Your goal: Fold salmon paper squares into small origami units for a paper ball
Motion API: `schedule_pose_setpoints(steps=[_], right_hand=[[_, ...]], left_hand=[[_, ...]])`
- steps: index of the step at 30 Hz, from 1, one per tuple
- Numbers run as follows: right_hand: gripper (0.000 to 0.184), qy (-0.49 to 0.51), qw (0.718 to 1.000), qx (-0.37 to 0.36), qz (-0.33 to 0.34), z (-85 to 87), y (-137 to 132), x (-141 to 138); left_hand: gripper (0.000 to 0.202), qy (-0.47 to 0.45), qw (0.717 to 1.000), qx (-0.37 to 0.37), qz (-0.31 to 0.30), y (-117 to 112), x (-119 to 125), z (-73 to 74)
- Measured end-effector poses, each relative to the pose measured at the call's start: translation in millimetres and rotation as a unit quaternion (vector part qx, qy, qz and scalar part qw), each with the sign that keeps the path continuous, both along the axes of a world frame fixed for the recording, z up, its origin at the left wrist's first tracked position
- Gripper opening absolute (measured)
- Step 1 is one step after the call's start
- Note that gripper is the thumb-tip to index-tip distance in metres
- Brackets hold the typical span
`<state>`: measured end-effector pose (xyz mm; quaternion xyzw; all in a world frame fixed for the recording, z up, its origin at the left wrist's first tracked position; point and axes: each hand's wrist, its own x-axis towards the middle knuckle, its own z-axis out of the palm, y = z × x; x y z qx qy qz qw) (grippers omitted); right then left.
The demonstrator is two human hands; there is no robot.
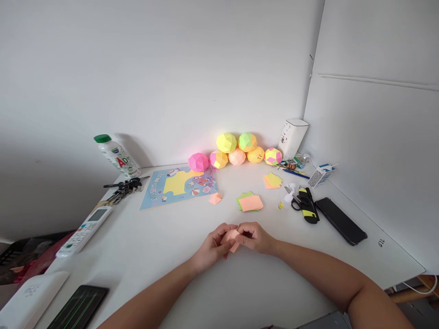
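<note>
Between my two hands is a small piece of folded peach paper (pixel 230 236), held above the near part of the white table. My left hand (pixel 213 246) pinches it from the left, with thumb in front. From the right, my right hand (pixel 255 237) grips its edge between thumb and fingers. Just beyond lies a stack of peach and green paper sheets (pixel 251 203). A folded peach paper piece (pixel 215 198) rests left of that stack. Farther back are yellow and orange sheets (pixel 273 180).
Several faceted paper balls (pixel 237 156) are piled against the wall. A blue picture board (pixel 154 187), bottle (pixel 116 155), keys (pixel 125 185) and remote (pixel 84 230) lie left. Scissors (pixel 297 204), a yellow-black cutter (pixel 308 208), a black phone (pixel 341 220) and small carton (pixel 320 175) are right.
</note>
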<state>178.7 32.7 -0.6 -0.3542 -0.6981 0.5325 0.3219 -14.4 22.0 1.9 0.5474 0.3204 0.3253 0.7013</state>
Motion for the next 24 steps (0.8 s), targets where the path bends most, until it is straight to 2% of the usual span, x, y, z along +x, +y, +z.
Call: schedule_pose_setpoints(steps=[8, 13, 17, 20, 24], right_hand=[[0.03, 0.022, 0.999, -0.03, -0.04, -0.1, 2.0, -0.6], [0.029, 0.041, 0.996, -0.064, -0.052, 4.6, 0.6, -0.6], [0.028, 0.053, 0.993, -0.086, -0.055, 6.0, -0.6, -0.7], [0.029, 0.049, 0.993, -0.093, -0.061, 5.7, -0.7, -0.8], [0.027, 0.038, 0.994, -0.078, -0.062, 4.6, 0.3, -0.4]], left_hand=[[0.037, -0.001, 0.999, -0.013, 0.031, 0.9, -0.7, -4.6], [0.035, 0.052, 0.996, -0.007, 0.07, -1.6, 2.5, -1.6], [0.03, 0.083, 0.993, 0.014, 0.078, -2.8, 4.2, 1.9], [0.031, 0.052, 0.996, -0.004, 0.078, -1.1, 2.9, 1.0], [0.038, -0.018, 0.995, -0.065, 0.073, 2.6, -0.1, -0.8]])
